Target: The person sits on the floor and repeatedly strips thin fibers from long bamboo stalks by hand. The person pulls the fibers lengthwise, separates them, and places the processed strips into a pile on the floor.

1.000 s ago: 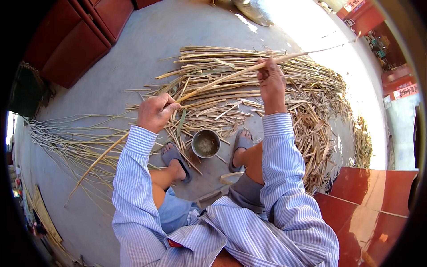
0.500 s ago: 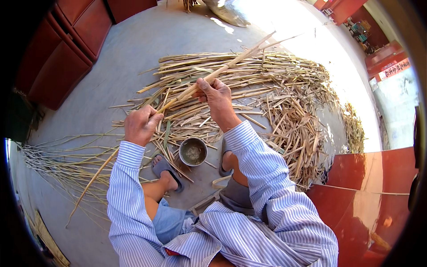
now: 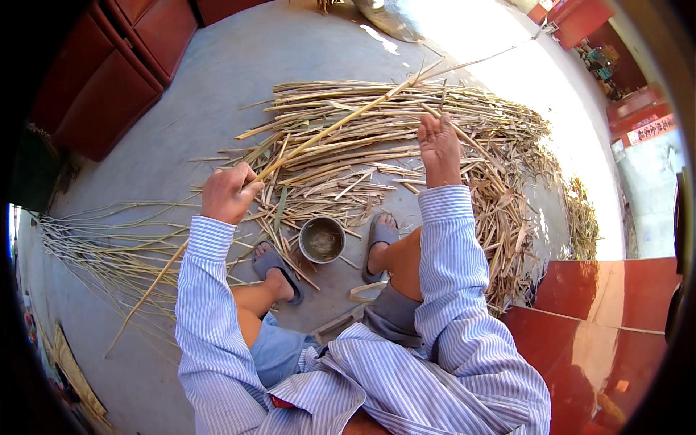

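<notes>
Left hand (image 3: 228,194): closed in a fist around a long pale reed stalk (image 3: 341,122), gripped near its lower part. Stalk runs up and to the right over the heap, thin tip reaching the sunlit floor; lower end passes under the left forearm and slants down to the left across the concrete.

Right hand (image 3: 438,143): raised above the heap, back toward the camera, fingers loosely curled; a thin strip (image 3: 464,138) slants just beside the fingers, cannot tell whether pinched or only lying behind.

Pile of split reeds and dry husks (image 3: 406,138): spread on the grey concrete floor (image 3: 217,87) ahead of both hands, trailing down along the right side.

Small round metal bowl (image 3: 322,239): upright on the floor between the two feet, near the edge of the pile.

Grey slippers (image 3: 275,262): one on each foot, flanking the bowl.

Thin loose stalks (image 3: 101,239): fanned out on the floor at left, well apart from the main heap.

Red-brown panels (image 3: 116,80): upper left. Red-brown surface (image 3: 602,304): lower right, beside the right sleeve.

Blue-and-white striped sleeves (image 3: 210,304): on both forearms.
</notes>
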